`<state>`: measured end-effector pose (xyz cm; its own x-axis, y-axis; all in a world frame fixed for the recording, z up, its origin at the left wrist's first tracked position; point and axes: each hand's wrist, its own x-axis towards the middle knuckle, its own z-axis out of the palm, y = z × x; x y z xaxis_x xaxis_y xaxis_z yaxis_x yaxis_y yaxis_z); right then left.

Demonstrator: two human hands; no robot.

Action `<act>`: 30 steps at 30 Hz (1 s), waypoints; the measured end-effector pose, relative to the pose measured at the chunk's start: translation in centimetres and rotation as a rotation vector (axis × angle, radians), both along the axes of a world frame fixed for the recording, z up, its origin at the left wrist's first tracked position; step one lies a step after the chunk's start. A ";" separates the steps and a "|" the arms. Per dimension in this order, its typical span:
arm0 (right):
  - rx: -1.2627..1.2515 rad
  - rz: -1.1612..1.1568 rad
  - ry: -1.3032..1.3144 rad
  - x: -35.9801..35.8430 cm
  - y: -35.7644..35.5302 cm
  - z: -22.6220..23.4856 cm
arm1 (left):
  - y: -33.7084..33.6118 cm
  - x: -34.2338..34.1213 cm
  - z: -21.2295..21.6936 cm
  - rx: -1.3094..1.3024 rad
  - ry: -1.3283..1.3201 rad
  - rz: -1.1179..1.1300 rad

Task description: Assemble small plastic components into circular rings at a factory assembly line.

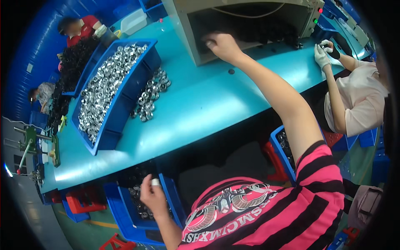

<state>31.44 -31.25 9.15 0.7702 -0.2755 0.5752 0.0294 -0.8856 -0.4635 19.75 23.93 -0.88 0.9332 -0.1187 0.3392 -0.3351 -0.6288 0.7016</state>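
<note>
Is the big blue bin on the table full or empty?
Full. The blue bin on the table is filled with small shiny metal parts nearly to its rim, and more parts lie loose beside it.

The right hand [223,45] sits at the mouth of the beige machine [250,25] at twelve o'clock; bare blue table [200,104] lies open below it. At ten o'clock a tray of metal parts [110,87] and a loose pile [152,93] block the way. The left hand [152,196] hovers at seven o'clock over a floor bin [137,204]. A co-worker's gloved hand [323,54] crowds two o'clock.
</note>
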 end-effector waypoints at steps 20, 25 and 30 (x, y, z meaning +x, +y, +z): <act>-0.666 -0.190 0.286 21.7 -10.6 -4.0 | -20.5 8.0 4.6 0.078 -0.108 -0.577; -0.637 -0.205 0.278 22.8 -10.1 -3.8 | -20.6 8.2 4.4 0.105 -0.131 -0.562; -0.575 -0.207 0.274 22.9 -9.8 -3.8 | -20.6 8.2 4.7 0.089 -0.144 -0.564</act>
<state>54.37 -41.08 5.32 0.8733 -0.1412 0.4663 -0.2195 -0.9685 0.1178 27.99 3.32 3.86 0.6625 -0.6174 0.4241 -0.7232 -0.3798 0.5769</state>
